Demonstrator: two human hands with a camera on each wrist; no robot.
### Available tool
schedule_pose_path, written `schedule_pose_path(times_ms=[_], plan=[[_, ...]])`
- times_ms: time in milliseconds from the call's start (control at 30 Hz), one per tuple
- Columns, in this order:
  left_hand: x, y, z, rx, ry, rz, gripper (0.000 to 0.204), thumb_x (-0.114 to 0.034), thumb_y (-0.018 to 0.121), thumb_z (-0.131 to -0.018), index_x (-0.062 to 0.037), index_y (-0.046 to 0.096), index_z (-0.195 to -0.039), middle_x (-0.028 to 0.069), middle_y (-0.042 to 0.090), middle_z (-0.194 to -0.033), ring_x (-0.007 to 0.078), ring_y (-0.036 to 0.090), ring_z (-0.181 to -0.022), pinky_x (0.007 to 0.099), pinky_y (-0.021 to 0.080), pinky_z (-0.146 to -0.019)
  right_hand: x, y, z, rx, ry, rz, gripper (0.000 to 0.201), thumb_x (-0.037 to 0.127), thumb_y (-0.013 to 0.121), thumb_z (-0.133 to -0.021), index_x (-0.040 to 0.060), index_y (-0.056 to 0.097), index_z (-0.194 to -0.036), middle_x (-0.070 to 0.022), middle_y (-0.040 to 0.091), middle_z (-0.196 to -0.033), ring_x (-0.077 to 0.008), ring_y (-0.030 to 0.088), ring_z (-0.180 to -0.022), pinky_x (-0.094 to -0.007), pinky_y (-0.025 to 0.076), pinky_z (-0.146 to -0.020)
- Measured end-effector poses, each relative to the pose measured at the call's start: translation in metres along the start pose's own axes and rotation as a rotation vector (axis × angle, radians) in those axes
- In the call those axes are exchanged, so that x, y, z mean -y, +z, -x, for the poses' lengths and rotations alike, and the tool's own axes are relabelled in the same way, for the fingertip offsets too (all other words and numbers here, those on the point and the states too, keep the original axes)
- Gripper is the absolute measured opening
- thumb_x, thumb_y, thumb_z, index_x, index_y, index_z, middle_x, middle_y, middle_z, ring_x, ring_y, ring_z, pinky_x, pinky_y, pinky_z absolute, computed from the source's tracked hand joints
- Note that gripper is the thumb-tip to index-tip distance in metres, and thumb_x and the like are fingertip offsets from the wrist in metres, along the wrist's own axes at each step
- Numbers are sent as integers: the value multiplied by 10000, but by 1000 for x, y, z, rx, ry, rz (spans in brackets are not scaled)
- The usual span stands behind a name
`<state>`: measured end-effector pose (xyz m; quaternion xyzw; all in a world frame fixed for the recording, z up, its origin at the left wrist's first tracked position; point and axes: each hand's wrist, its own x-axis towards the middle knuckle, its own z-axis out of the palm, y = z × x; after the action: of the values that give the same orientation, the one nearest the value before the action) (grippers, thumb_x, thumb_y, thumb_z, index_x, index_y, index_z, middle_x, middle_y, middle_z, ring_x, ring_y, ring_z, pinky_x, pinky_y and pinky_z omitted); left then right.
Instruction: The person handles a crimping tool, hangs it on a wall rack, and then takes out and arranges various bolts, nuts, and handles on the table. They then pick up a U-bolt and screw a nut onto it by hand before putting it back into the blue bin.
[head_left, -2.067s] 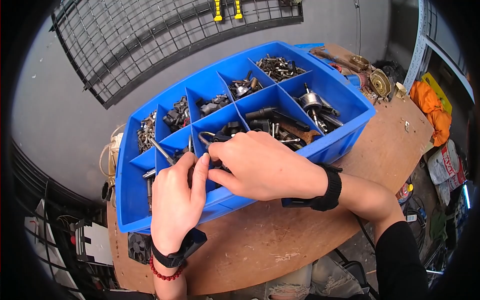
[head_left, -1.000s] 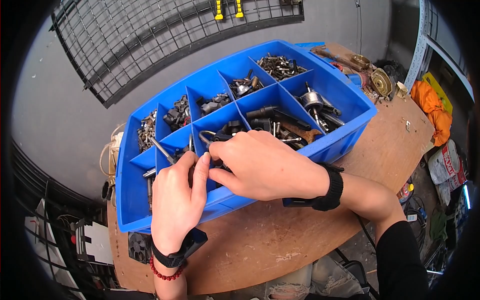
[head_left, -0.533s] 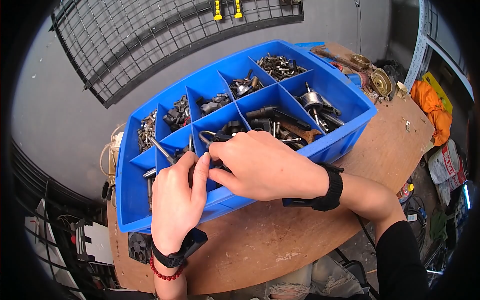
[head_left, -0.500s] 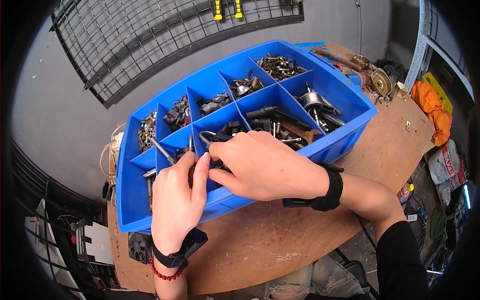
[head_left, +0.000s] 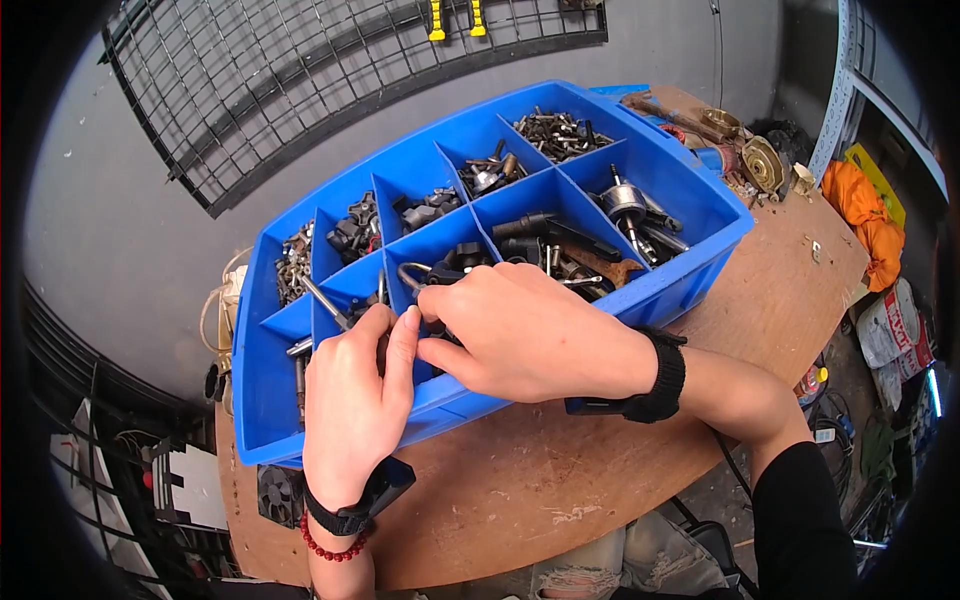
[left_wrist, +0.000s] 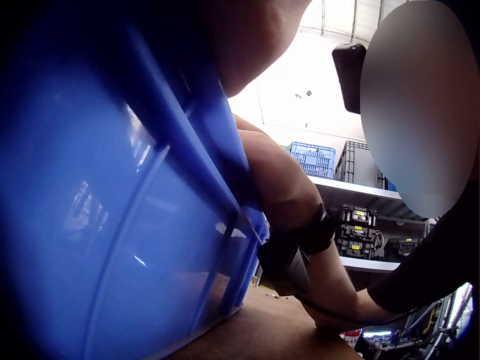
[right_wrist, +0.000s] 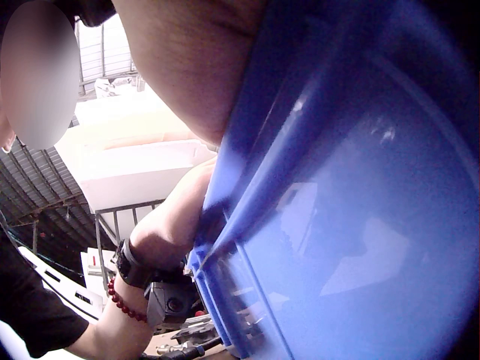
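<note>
Both hands reach over the near side of a blue divided bin (head_left: 262,400) in the head view. My left hand (head_left: 350,400) bends its fingers down into a front compartment, its thumb pointing up toward the right hand. From the right comes my right hand (head_left: 530,335), index finger bent and thumb below it, close to the left thumb. Fingertips of both are hidden, so I cannot tell what they hold. Just beyond the right fingers is a curved metal shackle (head_left: 408,270). A metal rod (head_left: 326,303) leans beside the left fingers. In the wrist views the bin's wall (left_wrist: 67,225) covers much of the work.
Other compartments hold bolts (head_left: 560,135), black knobs (head_left: 352,230), a rusty wrench (head_left: 605,268) and a metal chuck-like part (head_left: 622,200). The bin stands on a wooden table (head_left: 520,470). Rusty machine parts (head_left: 760,165) lie at the back right; a black fan (head_left: 279,492) sits front left.
</note>
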<state>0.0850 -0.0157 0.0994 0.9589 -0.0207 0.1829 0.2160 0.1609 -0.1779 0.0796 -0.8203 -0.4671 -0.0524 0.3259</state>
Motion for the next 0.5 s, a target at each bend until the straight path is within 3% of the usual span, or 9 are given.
schedule_pose_path(times_ms=[500], plan=[[0, 1, 0, -8, -2, -2, 398, -245, 561, -1011, 35, 564, -729, 229, 552, -585, 427, 555, -546, 444, 406, -503, 0, 0, 0, 1, 3, 5, 261, 231, 612, -914, -29, 631, -903, -247, 666, -759, -439, 661, -750, -502, 535, -685]])
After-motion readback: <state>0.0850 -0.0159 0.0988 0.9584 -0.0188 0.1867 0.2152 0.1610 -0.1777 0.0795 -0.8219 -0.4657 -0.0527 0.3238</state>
